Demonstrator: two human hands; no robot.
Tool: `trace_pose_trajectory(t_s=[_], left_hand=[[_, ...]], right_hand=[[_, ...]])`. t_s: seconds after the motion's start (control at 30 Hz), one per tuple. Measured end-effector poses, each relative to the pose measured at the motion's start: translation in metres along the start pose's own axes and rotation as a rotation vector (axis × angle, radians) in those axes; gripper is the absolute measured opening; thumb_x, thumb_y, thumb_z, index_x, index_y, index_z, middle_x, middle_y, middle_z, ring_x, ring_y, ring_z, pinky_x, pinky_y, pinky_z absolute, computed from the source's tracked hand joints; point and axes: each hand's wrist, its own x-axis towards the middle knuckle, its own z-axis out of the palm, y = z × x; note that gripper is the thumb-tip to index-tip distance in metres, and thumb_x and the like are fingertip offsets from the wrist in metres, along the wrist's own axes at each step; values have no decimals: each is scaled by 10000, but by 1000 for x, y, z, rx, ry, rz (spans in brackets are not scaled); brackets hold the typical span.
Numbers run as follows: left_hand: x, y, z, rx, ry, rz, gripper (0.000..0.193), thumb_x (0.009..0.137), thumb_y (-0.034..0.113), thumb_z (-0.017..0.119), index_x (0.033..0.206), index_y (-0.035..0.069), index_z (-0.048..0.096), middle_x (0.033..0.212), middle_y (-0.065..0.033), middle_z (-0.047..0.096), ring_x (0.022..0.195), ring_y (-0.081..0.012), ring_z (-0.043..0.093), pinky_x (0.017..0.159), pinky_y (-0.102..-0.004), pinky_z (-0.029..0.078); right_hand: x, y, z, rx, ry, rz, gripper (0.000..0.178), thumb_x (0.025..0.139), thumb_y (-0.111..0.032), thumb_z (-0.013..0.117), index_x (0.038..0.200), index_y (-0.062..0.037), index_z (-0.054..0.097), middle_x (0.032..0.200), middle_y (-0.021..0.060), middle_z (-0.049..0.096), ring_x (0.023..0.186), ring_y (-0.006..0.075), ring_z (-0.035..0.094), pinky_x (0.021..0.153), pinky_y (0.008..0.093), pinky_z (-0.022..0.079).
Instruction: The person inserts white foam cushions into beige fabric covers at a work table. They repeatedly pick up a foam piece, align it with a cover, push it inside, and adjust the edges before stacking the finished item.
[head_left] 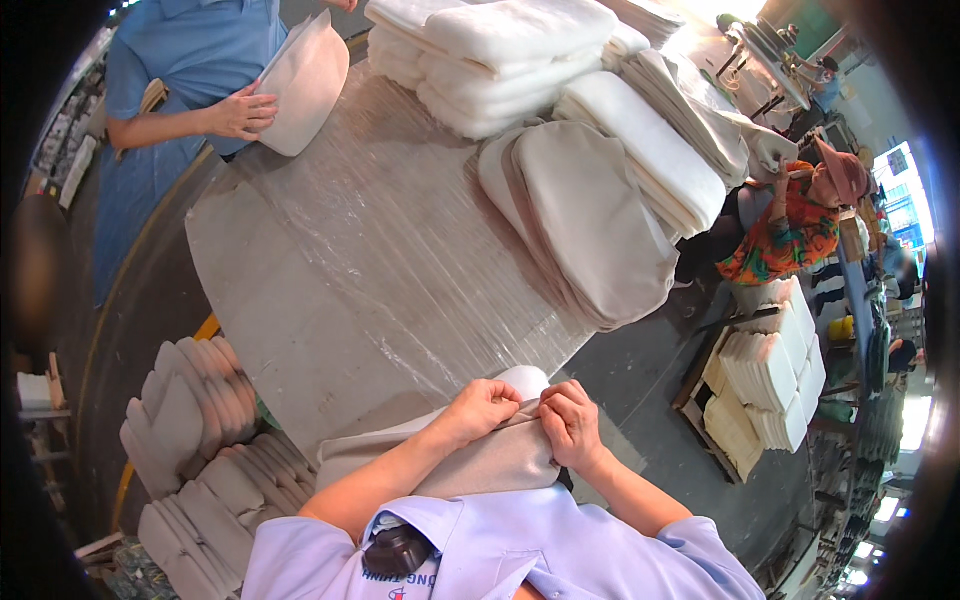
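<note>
At the near edge of the table, against my body, lies a beige fabric cushion cover [470, 465] with a white padding piece [525, 379] showing at its far end. My left hand [484, 408] pinches the cover's upper edge. Close beside it, my right hand [570, 424] is closed on the same edge near the right end. The fingertips hide exactly how the fabric is gripped. Farther off on the table, a stack of flat beige covers [600, 220] leans beside folded white padding [650, 150].
Plastic film covers the table [340, 270]. A tall white padding pile [515, 40] stands at the back. Far left, a co-worker in blue [200, 50] holds a pale cushion [308, 90]. Cushion stacks [190, 400] sit at lower left, a loaded pallet [765, 380] at right.
</note>
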Motion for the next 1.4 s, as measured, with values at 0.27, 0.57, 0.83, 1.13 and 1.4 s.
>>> trace_pose_trajectory(t_s=[0.27,0.57,0.83,1.13,1.4], left_hand=[[-27,-2,26,643,276,608,88,957,67,696,1029,16,698,1036,-161,669,899,-348,701,798,-442,586],[-7,-2,10,421,302,189,213,931,191,770,1034,6,752,928,-151,774,812,-238,727,758,-369,575],[10,-8,3,154,88,68,209,916,169,777,1018,-13,767,906,-72,759,793,-135,665,733,-314,551],[-15,-9,29,587,342,643,107,901,102,696,942,25,633,911,-162,665,803,-379,683,710,-487,564],[-19,-16,33,643,340,723,98,882,61,719,946,21,656,922,-153,651,791,-340,673,708,-434,555]], right_hand=[[-1,7,-2,1,-7,-47,186,890,-157,613,820,-14,709,926,144,690,834,310,625,769,384,518],[2,9,-3,5,-15,-53,180,882,-164,608,829,-22,704,932,137,688,838,314,622,777,391,520],[1,12,-2,13,-9,-85,126,865,-120,624,827,-20,689,951,133,688,855,328,621,772,403,529],[4,10,-13,91,-150,297,153,942,-155,693,954,-11,743,972,149,698,875,318,689,777,412,558],[69,14,-44,-112,-887,245,202,929,-167,716,1080,-59,796,1062,166,754,990,339,749,878,425,584]])
